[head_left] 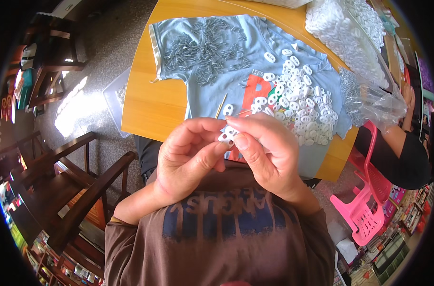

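In front of my chest, both hands meet at a small white two-hole plastic cord lock [226,137]. My left hand [190,152] pinches its left side between thumb and fingers. On its right side my right hand [267,150] presses with the thumb, the index finger above; a thin rod [244,113] shows beside that finger. Just beyond the fingers lie one loose white oval piece [228,109] and thin brass-coloured rods [221,106]. Farther right, many white oval two-hole pieces [302,102] are heaped; small metal springs [202,50] spread at the far left.
A light blue T-shirt [226,95] covers much of the wooden table [143,102]. Clear bags of white pieces [343,38] and springs [352,88] stand at the right. Another person's arm [388,138] is beyond a pink chair [367,205]. Dark wooden chairs [83,200] stand left.
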`<state>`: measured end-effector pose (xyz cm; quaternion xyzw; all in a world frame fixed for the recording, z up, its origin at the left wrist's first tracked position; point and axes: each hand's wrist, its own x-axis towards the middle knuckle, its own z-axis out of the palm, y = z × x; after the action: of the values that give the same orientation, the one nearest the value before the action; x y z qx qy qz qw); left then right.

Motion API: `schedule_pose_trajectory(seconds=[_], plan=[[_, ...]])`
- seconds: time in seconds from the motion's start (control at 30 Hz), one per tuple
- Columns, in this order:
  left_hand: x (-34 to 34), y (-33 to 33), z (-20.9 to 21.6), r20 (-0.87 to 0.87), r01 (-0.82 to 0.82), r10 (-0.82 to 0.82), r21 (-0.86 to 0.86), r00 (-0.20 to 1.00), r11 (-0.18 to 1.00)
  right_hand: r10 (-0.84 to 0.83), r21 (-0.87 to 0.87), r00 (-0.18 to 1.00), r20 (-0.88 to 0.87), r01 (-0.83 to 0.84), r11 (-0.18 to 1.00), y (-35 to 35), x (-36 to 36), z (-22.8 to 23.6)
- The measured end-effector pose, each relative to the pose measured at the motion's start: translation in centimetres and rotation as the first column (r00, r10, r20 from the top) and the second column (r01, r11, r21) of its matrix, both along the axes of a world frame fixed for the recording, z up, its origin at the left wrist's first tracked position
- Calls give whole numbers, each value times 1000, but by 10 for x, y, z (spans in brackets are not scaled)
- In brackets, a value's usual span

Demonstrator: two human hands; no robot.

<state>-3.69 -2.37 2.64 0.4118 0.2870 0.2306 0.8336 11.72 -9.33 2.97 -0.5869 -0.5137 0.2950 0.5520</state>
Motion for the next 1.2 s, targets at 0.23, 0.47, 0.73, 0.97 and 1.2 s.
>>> schedule_pose_trajectory(seconds=[0.23,0.47,0.73,0.97,1.2], plan=[[0,-1,-1,87,-4,6,-33,996,999,92,65,987,134,-102,993,-1,5,-2],[4,-4,1,23,-67,69,-58,997,996,89,41,985,148,-96,995,-4,4,-1],[1,-1,0,-24,-17,16,-35,1000,999,42,-41,996,-78,-45,998,-6,1,1],[-1,-5,1,-76,-33,44,142,996,989,-88,-131,944,-318,48,990,-9,-6,-2],[-4,1,-13,62,3,-24,326,998,945,-88,-170,843,-531,-4,985,-10,-3,1]])
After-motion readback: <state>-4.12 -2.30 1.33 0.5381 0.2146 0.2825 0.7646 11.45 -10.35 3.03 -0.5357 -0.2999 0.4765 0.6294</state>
